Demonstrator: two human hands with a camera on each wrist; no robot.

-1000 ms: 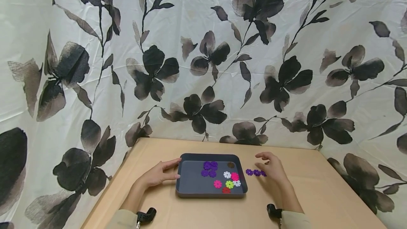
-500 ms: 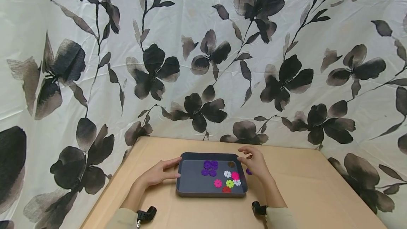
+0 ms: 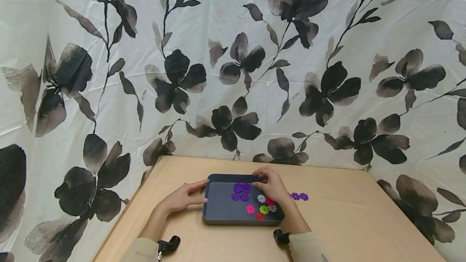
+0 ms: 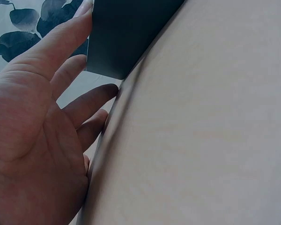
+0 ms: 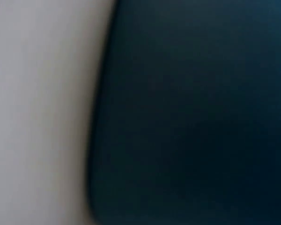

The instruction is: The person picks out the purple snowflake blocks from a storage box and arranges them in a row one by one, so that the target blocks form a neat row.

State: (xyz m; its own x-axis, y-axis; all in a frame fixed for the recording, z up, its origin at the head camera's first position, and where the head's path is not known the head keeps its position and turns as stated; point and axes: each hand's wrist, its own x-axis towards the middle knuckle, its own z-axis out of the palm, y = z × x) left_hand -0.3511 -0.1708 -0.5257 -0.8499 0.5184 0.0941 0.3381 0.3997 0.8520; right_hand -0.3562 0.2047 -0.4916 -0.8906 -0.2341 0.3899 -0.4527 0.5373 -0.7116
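A dark grey tray (image 3: 222, 213) lies on the table. In it, several purple flower-shaped pieces (image 3: 240, 192) sit clustered left of my right hand. Pink (image 3: 250, 209), lime green (image 3: 264, 209), red (image 3: 260, 216) and white (image 3: 261, 199) flower-shaped pieces lie in its right part. My left hand (image 3: 183, 197) rests at the tray's left side, fingers spread and touching it; the left wrist view shows that hand (image 4: 33, 117) beside the tray's wall (image 4: 126, 33). Over the tray's back right, my right hand (image 3: 271, 185) reaches in, thumb and fingers apart, hiding part of the pieces.
A short row of purple flower-shaped pieces (image 3: 299, 196) lies on the wooden table (image 3: 346, 205), right of the tray. Behind the table hangs a white cloth with dark flowers (image 3: 233, 51). The right wrist view is blurred and shows mostly dark tray surface (image 5: 192, 103).
My right hand has moved left from the purple row on the table to above the tray's back right, uncovering part of the row. My left hand has stayed at the tray's side.
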